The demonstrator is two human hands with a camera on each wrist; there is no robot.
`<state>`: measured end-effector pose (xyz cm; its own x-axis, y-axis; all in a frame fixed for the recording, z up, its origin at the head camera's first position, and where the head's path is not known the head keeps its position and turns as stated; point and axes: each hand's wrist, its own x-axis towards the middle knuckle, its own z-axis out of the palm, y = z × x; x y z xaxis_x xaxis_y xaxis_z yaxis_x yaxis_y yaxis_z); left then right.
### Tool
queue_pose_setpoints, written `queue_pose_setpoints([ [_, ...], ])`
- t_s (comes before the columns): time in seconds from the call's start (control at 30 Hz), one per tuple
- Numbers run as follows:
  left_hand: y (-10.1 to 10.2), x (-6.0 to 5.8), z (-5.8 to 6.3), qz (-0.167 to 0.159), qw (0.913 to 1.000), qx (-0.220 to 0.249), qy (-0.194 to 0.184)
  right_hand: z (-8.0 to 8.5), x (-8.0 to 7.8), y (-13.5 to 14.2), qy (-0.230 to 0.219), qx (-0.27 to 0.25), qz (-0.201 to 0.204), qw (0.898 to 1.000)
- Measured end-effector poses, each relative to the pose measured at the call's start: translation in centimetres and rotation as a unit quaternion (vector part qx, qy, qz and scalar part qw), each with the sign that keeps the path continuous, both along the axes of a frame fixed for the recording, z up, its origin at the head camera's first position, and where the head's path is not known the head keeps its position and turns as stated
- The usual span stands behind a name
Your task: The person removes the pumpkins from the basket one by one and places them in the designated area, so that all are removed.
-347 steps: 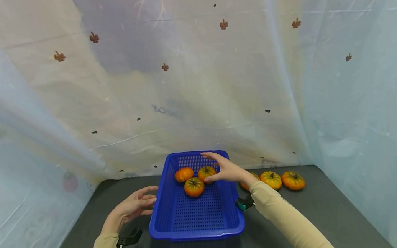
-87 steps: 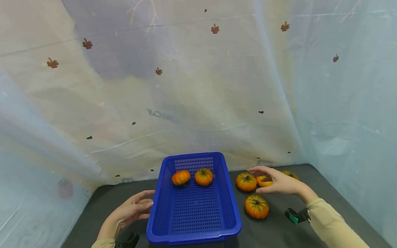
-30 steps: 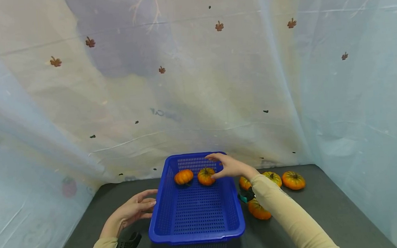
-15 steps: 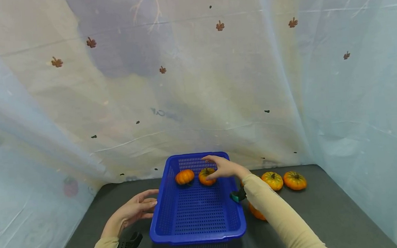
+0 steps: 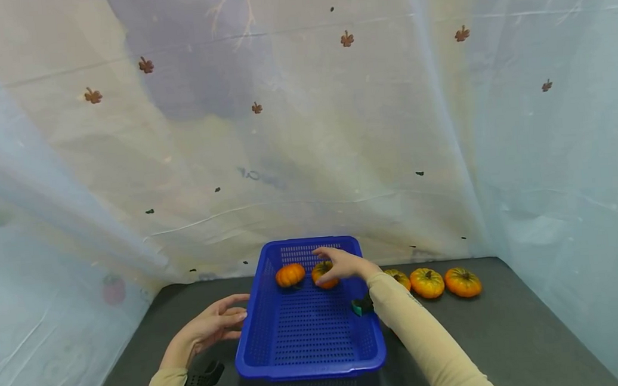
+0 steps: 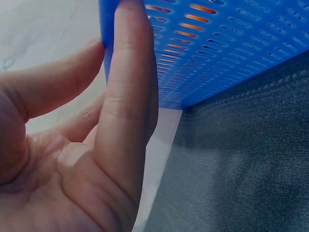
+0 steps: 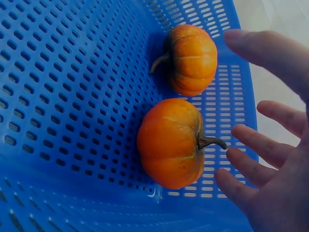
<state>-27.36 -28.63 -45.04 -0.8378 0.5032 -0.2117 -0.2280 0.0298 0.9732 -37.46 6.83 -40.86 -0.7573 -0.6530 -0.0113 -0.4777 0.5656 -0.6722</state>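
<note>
Right now, a small ribbed pumpkin (image 7: 169, 143) is sitting upright in the far half of a blue perforated plastic basket (image 5: 310, 368), its glossy orange skin darkening to green around a curved brown stem. The right hand (image 5: 343, 265) is hovering over it, thumb and fingers standing apart, the fingertips reaching close to the stem; whether any are touching, I cannot tell. Just beside it, a second pumpkin (image 7: 193, 59) is lying tipped over, its stem pointing down toward the basket floor. The left hand (image 5: 211, 326) is resting against the basket's left side, its fingers relaxed and slightly spread. Beyond the right wall, three yellow-orange pumpkins (image 5: 427, 283) are sitting in a row on the dark tabletop (image 5: 512, 334), the nearest partly hiding behind the beige right sleeve (image 5: 421, 334).
</note>
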Motion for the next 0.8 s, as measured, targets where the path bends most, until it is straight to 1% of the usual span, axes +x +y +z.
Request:
queue_pose_setpoints([
  [0.23, 0.0, 0.0, 0.0, 0.001, 1.0, -0.002, 0.001, -0.4, -0.4, 0.0, -0.012, 0.012, -0.024, 1.0],
  [0.43, 0.0, 0.0, -0.1, 0.001, 1.0, 0.004, 0.0, -1.1, -0.8, -0.1, -0.003, 0.01, -0.033, 0.999],
  [0.57, 0.0, -0.1, -0.1, 0.0, 1.0, 0.007, -0.001, -1.3, -0.8, -0.2, -0.034, 0.018, -0.044, 0.998],
  [0.7, 0.0, -0.1, -0.1, -0.003, 1.0, 0.009, 0.0, -1.4, -0.8, -0.3, -0.059, 0.026, -0.04, 0.997],
  [0.8, -0.1, -0.1, 0.0, -0.006, 0.9999, 0.01, 0.001, -1.6, -0.8, -0.4, -0.05, 0.028, -0.026, 0.998],
])
